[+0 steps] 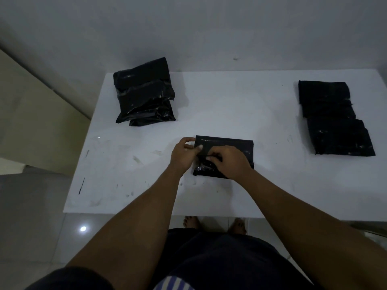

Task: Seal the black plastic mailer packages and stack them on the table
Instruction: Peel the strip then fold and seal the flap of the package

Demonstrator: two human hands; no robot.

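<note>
A black plastic mailer (236, 144) lies flat near the middle of the white table (209, 105). My left hand (184, 153) holds its left edge, thumb on top and fingers curled round the side. My right hand (230, 162) is on the mailer's lower part, its fingertips pinching the glossy flap near the left end. A heap of several bulging black mailers (144, 93) sits at the table's back left. Several flatter black mailers (335, 118) lie overlapping at the right.
The table stands against a pale wall (188, 28). Its front edge is close to my body, with grey floor tiles (31, 216) and my bare feet below. Bare tabletop lies between the two piles.
</note>
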